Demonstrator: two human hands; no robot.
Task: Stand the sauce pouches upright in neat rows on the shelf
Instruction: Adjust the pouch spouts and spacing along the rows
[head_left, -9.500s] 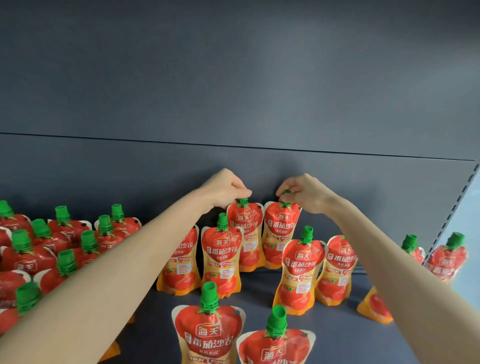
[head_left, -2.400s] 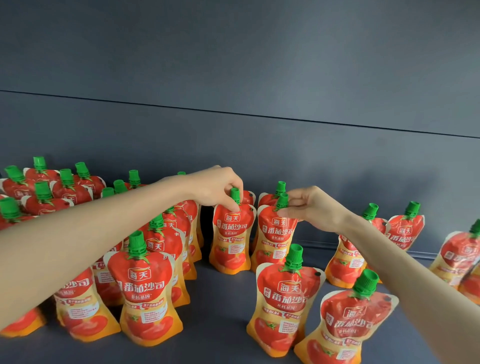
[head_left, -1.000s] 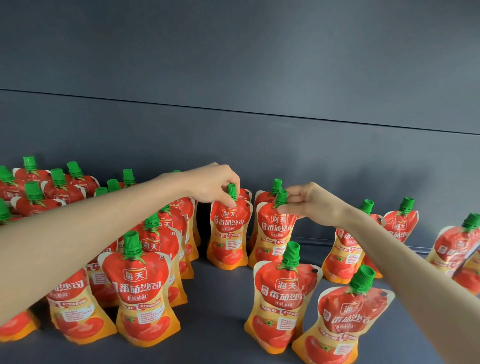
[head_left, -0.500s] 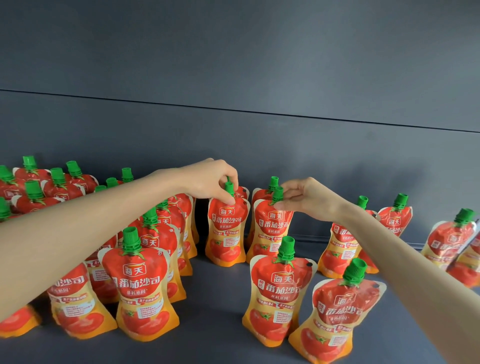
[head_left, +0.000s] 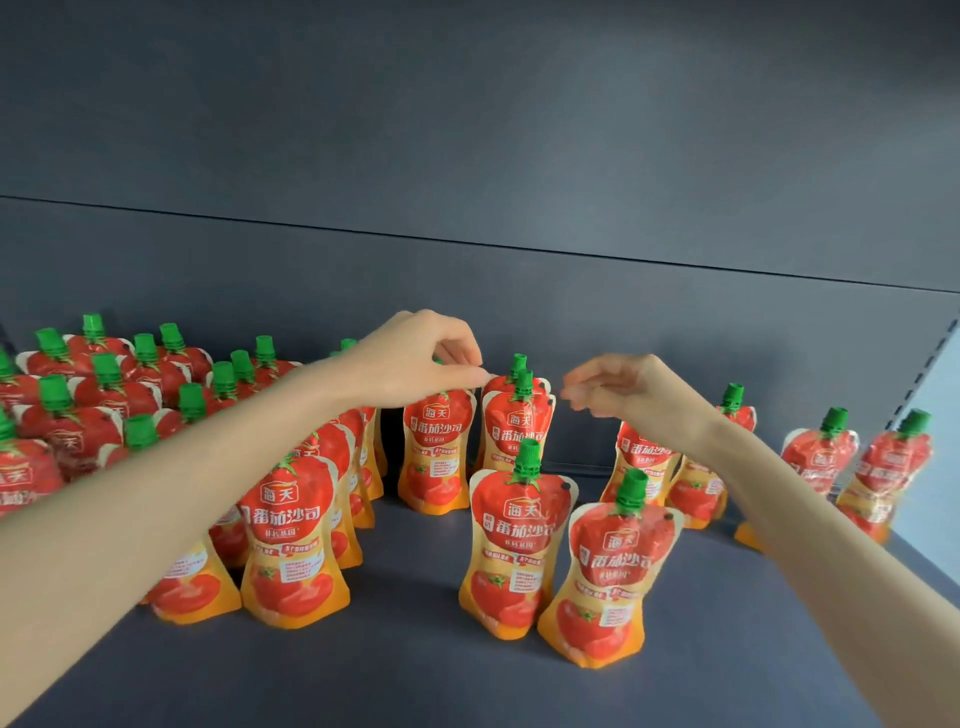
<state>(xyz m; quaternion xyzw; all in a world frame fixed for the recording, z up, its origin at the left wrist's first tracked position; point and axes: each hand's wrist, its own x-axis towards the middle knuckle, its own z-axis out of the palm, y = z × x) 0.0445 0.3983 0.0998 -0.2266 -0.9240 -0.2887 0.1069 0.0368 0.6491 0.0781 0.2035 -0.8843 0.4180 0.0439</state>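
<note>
The left grip (head_left: 415, 358) sits just left of the frame's centre, its arm reaching in from the lower left. Its fingers are curled, and thumb and forefinger tips meet at its right edge. It covers the top of one upright sauce pouch (head_left: 439, 457), hiding the cap, so I cannot tell whether it has hold of that cap or only hovers over it.

The right grip (head_left: 623, 389) hangs right of centre, its fingers (head_left: 574, 397) loosely bent, blurred and holding nothing. It is apart from the nearest green cap (head_left: 522, 379), which belongs to the second pouch (head_left: 517, 431) standing just right of the first. Another cap shows directly behind that one.

All pouches stand on the dark grey shelf (head_left: 415, 675), against its back panel (head_left: 467, 156). A dense cluster of pouches (head_left: 104, 389) fills the left side of the frame in packed rows. One front pouch (head_left: 291, 540) stands beside the left forearm. Two near pouches (head_left: 519, 545) stand side by side, touching, at lower centre, the right one of them leaning slightly.

At the right, behind the right forearm, stands another pouch (head_left: 644, 457). Two far-right pouches (head_left: 818, 457), tilted and blurred, stand near the shelf's slotted side post (head_left: 924, 374).
</note>
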